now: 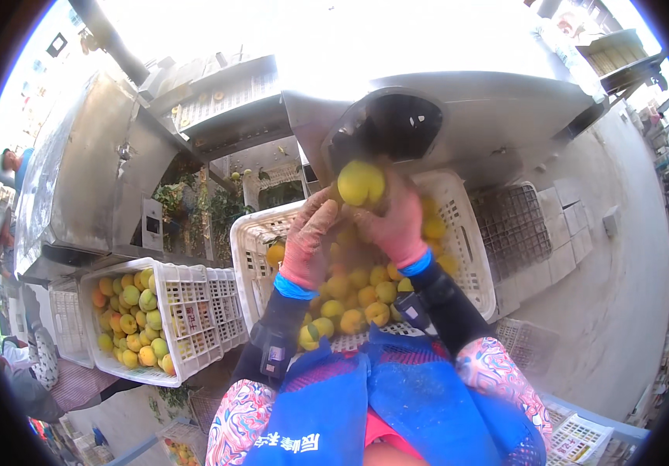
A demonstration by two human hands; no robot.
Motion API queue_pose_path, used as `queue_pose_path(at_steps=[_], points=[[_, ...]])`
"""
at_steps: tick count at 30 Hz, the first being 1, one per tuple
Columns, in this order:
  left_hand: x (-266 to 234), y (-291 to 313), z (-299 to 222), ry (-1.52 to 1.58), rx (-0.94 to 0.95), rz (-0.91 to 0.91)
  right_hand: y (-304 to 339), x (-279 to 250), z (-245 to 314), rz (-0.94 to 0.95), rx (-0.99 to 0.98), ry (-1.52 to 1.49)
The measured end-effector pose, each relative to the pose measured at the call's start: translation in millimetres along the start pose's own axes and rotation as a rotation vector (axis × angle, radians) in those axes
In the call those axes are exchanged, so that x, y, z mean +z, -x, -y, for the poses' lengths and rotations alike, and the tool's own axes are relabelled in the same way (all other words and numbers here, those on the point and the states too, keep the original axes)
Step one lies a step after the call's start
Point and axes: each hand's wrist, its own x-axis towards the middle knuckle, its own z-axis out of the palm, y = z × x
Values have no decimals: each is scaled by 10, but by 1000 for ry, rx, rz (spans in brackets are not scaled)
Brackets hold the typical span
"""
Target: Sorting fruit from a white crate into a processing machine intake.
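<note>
My left hand (pixel 309 242) and my right hand (pixel 398 227), both in pink-orange gloves with blue cuffs, are raised over a white plastic crate (pixel 243 260). Between them is a yellow-green peach (pixel 361 183). The right hand's fingers curl behind it, partly hidden and blurred. Bent fingers of the left hand close on its left side. Yellow and orange peaches (pixel 358 299) lie in the crate below, and my hands hide some of them. Just beyond the held fruit is a dark oval opening (pixel 397 128) in a metal machine.
At left, another white crate (pixel 187 311) is heaped with peaches. A metal housing (pixel 86 171) rises behind it. A dark grid crate (pixel 512 225) sits on the floor to the right. Another person (pixel 70 380) is at the left edge. A white crate (pixel 579 439) stands at lower right.
</note>
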Motion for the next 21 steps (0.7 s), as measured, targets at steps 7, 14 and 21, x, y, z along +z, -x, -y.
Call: queue_pose_path(at_steps=[7,14,21], points=[[-449,23,480,-217,-152,-184,-296,158,-480,-12,-31,294],[-1398,228,1458,-1491,-221,361,-652,294,-690,-62,-231,418],[-1134,377,1680,-1928,-326,639,782,425,-977,1061,158,393]])
